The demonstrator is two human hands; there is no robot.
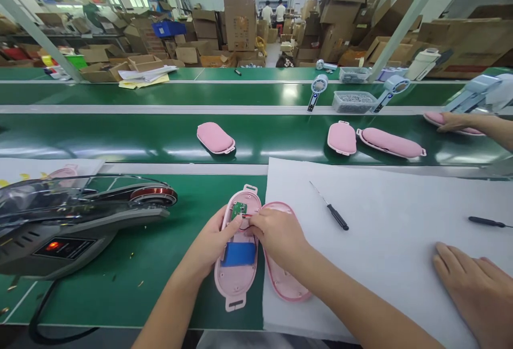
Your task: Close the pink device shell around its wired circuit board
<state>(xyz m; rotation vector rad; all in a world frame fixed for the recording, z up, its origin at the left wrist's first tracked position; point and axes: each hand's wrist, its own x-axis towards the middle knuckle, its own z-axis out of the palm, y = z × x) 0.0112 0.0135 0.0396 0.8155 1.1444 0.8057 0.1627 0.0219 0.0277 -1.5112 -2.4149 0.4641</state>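
Observation:
My left hand (214, 239) grips the left edge of an oval pink plastic shell (236, 287), its thumb beside a small green circuit board (239, 209). A blue rectangular block (239, 254) lies in the middle of the shell. Over the shell's right edge, the fingers of my right hand (280, 234) pinch thin wires (247, 215) by the board; the fingertips partly hide them. A second pink shell half (286, 283) lies under my right hand and wrist, on the edge of the white sheet.
At left stands a grey machine (80, 231) with a clear cover. A screwdriver (336, 215) lies on the white sheet (385, 269), near another person's hand (473, 290). Pink cases (216, 138) rest on the green belt (132, 135); another hand (457, 122) touches one at far right.

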